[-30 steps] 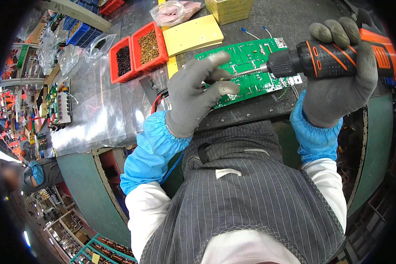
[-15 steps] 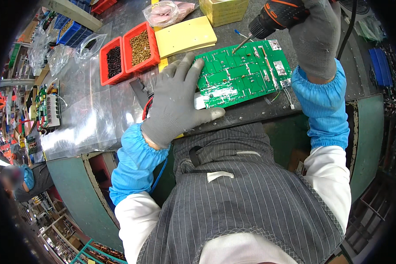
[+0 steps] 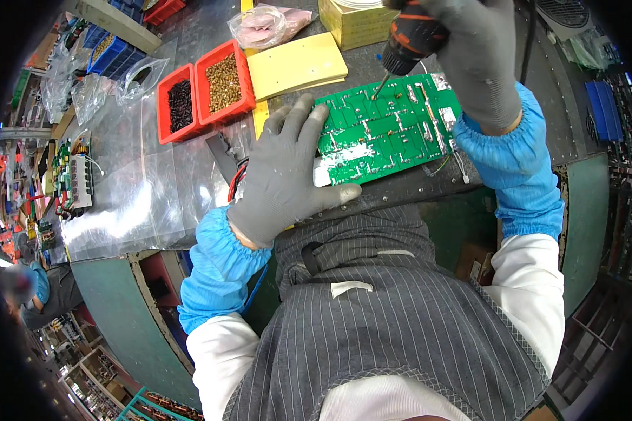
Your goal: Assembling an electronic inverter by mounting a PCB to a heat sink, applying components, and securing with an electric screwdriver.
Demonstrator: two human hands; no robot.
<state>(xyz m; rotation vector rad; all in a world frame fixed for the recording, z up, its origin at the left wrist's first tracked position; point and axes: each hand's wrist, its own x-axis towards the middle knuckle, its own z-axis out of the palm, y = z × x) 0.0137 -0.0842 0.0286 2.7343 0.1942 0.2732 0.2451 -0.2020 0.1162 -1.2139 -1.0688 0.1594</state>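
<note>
A green circuit board [image 3: 383, 137] lies solder side up at the near edge of the bench. My left hand [image 3: 281, 165], in a grey glove, rests at its left edge with fingers stretched apart and the thumb along the near corner. In my right hand [image 3: 481, 70], also gloved, is a black and orange power screwdriver [image 3: 416, 36]. Its thin bit [image 3: 381, 87] slants down to the far part of the board, its tip at or just over the surface. Thin wires with a white connector [image 3: 465, 179] stick out past the board's right corner.
Two red bins hold small parts: dark screws [image 3: 181, 105] and brass-coloured pieces [image 3: 223, 83]. Beyond the board are yellow sheets [image 3: 296, 67], a yellow box [image 3: 357, 27] and a pink bag [image 3: 270, 24]. Another assembled board [image 3: 79, 179] stands at left. A person [image 3: 42, 288] is far left.
The power screwdriver and my right hand have swung left, and the tool is more upright. Its bit stays at about the same place on the board. My left hand has hardly moved.
</note>
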